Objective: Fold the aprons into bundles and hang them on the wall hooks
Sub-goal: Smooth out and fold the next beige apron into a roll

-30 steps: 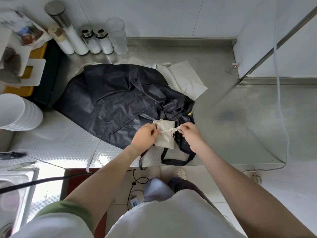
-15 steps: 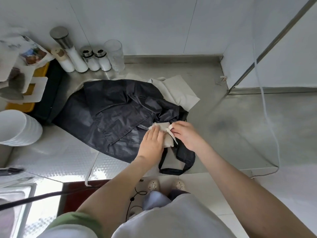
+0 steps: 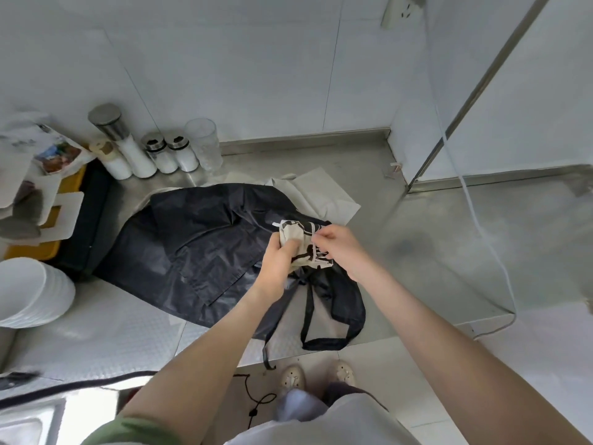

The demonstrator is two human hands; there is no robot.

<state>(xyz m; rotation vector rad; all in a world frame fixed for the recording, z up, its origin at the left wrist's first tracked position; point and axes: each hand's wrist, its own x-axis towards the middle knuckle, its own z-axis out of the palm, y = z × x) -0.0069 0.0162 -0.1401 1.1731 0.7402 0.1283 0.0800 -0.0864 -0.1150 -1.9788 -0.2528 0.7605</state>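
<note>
The left hand (image 3: 280, 256) grips a small cream cloth bundle with black print (image 3: 292, 232), and the right hand (image 3: 340, 247) pinches its upper edge. Should either grip slacken, the roll would likely spring open. It is held over the crumpled black nylon apron (image 3: 199, 239) on the steel bench (image 3: 417, 252). A flat cream apron (image 3: 324, 194) lies beyond.

Open counter (image 3: 433, 252) right of black apron (image 3: 199, 245); jars (image 3: 167, 152) crowd back-left

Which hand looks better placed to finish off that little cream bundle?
Probably the right hand: it pinches the top edge of the bundle, while the left hand grips its body, steadying it.
</note>
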